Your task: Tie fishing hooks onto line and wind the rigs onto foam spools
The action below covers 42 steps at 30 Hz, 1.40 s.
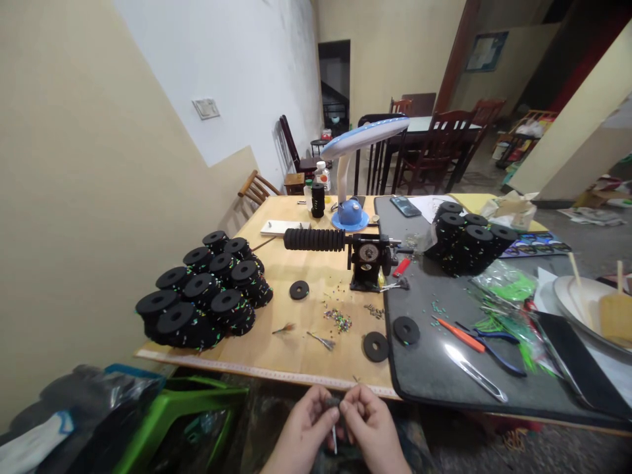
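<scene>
My left hand and my right hand meet in front of the table's near edge, both closed in a pinch. Between the fingertips is a small piece with a thin white stem pointing down; its dark upper end is mostly hidden. Two small fringed pieces, one brownish and one with pale stems, lie on the wood beyond. Near them are a scatter of coloured beads and a black foam ring. Another black foam ring rests on the grey mat.
Stacks of black foam spools stand at left, more at right. A small winding device carries a row of foam rings. Behind it stands a blue lamp. Orange-handled tool, pliers and tweezers lie on the mat.
</scene>
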Available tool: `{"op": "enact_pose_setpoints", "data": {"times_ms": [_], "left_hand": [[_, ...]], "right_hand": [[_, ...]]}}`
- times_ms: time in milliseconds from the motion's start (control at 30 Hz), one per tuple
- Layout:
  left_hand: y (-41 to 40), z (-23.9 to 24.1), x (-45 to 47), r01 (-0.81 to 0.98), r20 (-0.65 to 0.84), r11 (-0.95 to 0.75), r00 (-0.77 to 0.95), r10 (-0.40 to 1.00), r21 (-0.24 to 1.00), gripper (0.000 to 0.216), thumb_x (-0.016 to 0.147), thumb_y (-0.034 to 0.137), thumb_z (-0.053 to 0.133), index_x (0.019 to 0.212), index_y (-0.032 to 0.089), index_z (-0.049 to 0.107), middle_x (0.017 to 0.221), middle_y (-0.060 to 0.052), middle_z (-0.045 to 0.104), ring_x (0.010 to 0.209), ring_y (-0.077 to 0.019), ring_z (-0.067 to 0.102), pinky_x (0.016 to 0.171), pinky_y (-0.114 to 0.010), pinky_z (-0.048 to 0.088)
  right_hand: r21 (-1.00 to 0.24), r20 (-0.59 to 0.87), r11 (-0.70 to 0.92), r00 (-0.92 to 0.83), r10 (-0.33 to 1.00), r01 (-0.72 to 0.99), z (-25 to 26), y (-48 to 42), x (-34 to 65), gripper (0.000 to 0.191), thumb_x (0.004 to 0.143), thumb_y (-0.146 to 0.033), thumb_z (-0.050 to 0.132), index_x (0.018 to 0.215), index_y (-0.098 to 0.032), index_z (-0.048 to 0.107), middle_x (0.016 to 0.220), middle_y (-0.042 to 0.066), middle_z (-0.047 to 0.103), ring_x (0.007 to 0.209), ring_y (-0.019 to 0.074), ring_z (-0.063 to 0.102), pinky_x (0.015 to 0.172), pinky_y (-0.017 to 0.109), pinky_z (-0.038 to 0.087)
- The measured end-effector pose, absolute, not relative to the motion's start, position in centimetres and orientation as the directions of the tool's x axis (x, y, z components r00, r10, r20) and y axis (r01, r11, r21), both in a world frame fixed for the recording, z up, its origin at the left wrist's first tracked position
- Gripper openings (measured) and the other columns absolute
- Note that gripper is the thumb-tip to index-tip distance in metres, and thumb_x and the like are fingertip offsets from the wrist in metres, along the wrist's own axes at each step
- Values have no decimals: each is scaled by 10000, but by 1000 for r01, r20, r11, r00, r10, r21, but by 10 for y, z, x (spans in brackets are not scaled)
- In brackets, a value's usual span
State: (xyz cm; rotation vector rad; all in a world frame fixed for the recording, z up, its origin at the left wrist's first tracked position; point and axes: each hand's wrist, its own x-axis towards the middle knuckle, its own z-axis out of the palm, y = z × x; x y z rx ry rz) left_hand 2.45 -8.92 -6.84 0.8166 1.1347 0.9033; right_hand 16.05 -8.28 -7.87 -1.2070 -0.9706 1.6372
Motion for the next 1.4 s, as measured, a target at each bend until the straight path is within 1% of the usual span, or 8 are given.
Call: {"op": "enact_pose_setpoints", "data": {"times_ms": [133, 300, 467, 667, 867, 1100, 1233, 1400], "left_hand": [[-91, -70, 25, -217, -421, 461, 205, 883, 861, 424, 675, 516, 779, 785, 172, 555, 637, 22, 591, 573, -131, 582, 503, -217, 443], [-92, -67, 24, -172, -430, 462, 193, 882, 870, 396, 694, 496, 767, 743, 160, 564, 606, 26, 589, 547, -114, 548, 513, -213, 431], [-92, -73, 22, -128, -441, 462, 158, 883, 878, 373, 719, 491, 738, 727, 163, 561, 567, 39, 574, 499, -100, 501, 505, -210, 395], [-93, -74, 22, -101, -440, 453, 130, 889, 886, 364, 712, 487, 737, 712, 169, 560, 568, 47, 552, 495, -104, 503, 499, -210, 383], [-93, -67, 23, -46, -375, 378, 73, 924, 925, 349, 720, 478, 728, 714, 177, 552, 598, 40, 539, 533, -121, 529, 505, -215, 411], [-94, -67, 23, 42, -292, 291, 20, 956, 956, 274, 756, 404, 704, 704, 183, 551, 605, 36, 525, 553, -128, 510, 538, -223, 415], [-96, -66, 22, 124, -239, 234, 25, 971, 964, 184, 799, 323, 653, 733, 178, 559, 649, 17, 539, 614, -145, 517, 584, -229, 428], [-97, -69, 20, 228, -151, 138, 39, 988, 964, 112, 832, 250, 595, 747, 182, 568, 677, 5, 562, 642, -156, 539, 612, -232, 438]], "right_hand": [[-918, -311, -342, -170, 935, -202, -78, -84, 161, 572, 662, -749, 650, 666, -195, 508, 427, -72, 483, 381, 80, 384, 431, 192, 269], [-910, -340, -372, -183, 922, -184, -84, -87, 163, 576, 650, -749, 658, 664, -196, 497, 451, -65, 497, 387, 67, 339, 425, 189, 243], [-903, -373, -408, -227, 900, -133, -85, -92, 168, 569, 648, -743, 659, 633, -204, 476, 457, -98, 417, 410, 61, 255, 431, 195, 202], [-914, -361, -394, -248, 899, -98, -84, -95, 170, 541, 663, -699, 678, 617, -195, 489, 522, -60, 477, 482, 88, 329, 502, 217, 251], [-903, -387, -415, -214, 897, -108, -103, -99, 168, 492, 677, -628, 711, 594, -204, 477, 434, -125, 315, 417, 63, 209, 430, 211, 154], [-877, -406, -448, -229, 885, -176, -114, -101, 165, 438, 692, -547, 719, 599, -210, 455, 436, -137, 296, 382, 44, 171, 406, 205, 116], [-850, -440, -486, -235, 867, -202, -110, -100, 162, 439, 662, -534, 718, 581, -225, 417, 410, -149, 266, 364, 38, 150, 393, 200, 106], [-824, -481, -533, -258, 838, -191, -97, -96, 162, 402, 654, -497, 707, 577, -230, 417, 372, -152, 289, 335, 35, 179, 372, 191, 120]]}}
